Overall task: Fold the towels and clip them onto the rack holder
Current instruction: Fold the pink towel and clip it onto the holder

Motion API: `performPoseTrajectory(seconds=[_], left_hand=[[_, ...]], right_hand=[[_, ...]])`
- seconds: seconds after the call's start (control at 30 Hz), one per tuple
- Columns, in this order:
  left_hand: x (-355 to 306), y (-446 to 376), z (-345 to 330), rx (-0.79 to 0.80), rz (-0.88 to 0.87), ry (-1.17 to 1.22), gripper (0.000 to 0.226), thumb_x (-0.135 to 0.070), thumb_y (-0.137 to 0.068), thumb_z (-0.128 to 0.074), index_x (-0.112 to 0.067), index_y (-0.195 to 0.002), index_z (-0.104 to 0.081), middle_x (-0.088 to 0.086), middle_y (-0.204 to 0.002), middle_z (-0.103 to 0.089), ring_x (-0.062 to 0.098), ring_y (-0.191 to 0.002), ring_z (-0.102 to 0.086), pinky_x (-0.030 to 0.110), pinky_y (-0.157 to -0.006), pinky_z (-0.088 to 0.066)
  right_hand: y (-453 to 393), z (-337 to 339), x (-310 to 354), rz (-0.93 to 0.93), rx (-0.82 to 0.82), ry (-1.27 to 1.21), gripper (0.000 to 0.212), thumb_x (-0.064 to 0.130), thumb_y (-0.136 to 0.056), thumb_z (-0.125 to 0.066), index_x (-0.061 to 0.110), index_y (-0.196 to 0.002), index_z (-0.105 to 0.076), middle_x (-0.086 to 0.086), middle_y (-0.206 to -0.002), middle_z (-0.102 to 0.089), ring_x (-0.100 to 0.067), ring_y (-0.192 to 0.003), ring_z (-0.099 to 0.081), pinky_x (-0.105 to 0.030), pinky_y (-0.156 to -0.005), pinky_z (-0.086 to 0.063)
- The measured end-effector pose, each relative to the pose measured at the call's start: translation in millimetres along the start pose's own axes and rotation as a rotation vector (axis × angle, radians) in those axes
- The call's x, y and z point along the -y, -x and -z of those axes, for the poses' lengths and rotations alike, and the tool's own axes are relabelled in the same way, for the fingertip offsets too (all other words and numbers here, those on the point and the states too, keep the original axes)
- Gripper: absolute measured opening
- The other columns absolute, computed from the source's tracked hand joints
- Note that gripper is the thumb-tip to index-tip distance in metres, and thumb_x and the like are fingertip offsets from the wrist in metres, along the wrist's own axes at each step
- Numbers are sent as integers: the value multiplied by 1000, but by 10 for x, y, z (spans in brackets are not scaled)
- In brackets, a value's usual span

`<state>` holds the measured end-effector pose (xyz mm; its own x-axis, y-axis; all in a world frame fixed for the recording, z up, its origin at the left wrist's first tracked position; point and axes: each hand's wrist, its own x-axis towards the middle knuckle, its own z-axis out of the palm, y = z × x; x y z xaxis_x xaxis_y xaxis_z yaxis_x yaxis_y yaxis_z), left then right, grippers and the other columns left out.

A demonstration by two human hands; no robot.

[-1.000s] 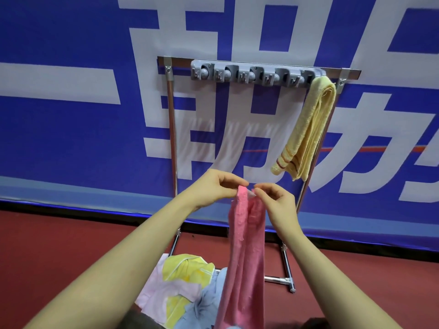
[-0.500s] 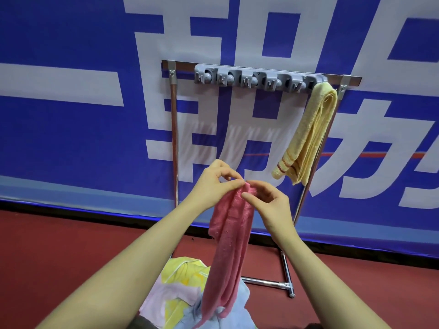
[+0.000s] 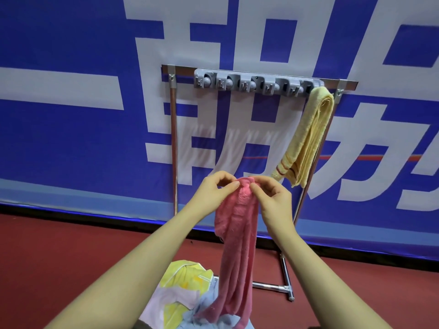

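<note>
Pink towel hangs in a narrow folded strip in front of the rack, its top bunched between both hands. Left hand and right hand each pinch that top edge with thumb and fingers. Its lower end reaches the pile of cloths on the floor. A yellow towel hangs clipped at the holder's right end.

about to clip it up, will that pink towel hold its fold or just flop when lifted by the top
Probably floppy: the pink towel hangs limp in long creases from where the left hand and right hand pinch its top. It looks light, since fingertips alone carry it. The fold may slip open, as its lower end trails loosely onto the towel pile.
</note>
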<state>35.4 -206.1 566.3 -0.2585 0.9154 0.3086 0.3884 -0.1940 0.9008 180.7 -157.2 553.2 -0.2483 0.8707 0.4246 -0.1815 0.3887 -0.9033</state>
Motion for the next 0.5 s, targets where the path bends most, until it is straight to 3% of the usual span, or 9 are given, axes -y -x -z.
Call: performPoseTrajectory(seconds=[0.17, 0.33, 0.5], left_hand=[[-59, -28, -49, -15, -22, 125, 8, -17, -88, -64, -18, -81, -67, -3, -79, -66, 7, -76, -60, 24, -76, -49], [-137, -46, -130, -24, -63, 99, 8, -14, -88, -65, -16, -80, -67, 4, -82, -69, 10, -77, -63, 27, -77, -52], [-132, -49, -143, -47, -51, 66, 7, -17, -85, -68, -18, -78, -69, 5, -81, -70, 11, -77, -63, 30, -78, -53]], right_hand=[[-26, 68, 34, -14, -1, -11, 12, 1, -86, -64, 5, -96, -69, -9, -97, -71, -18, -94, -66, -36, -90, -52], [21, 90, 89, -30, 4, -62, 18, 6, -80, -73, 7, -98, -69, -3, -92, -70, -9, -86, -65, -30, -84, -53], [38, 112, 89, -37, 20, -22, 19, 4, -80, -73, 12, -97, -69, -6, -97, -70, -14, -91, -66, -35, -87, -54]])
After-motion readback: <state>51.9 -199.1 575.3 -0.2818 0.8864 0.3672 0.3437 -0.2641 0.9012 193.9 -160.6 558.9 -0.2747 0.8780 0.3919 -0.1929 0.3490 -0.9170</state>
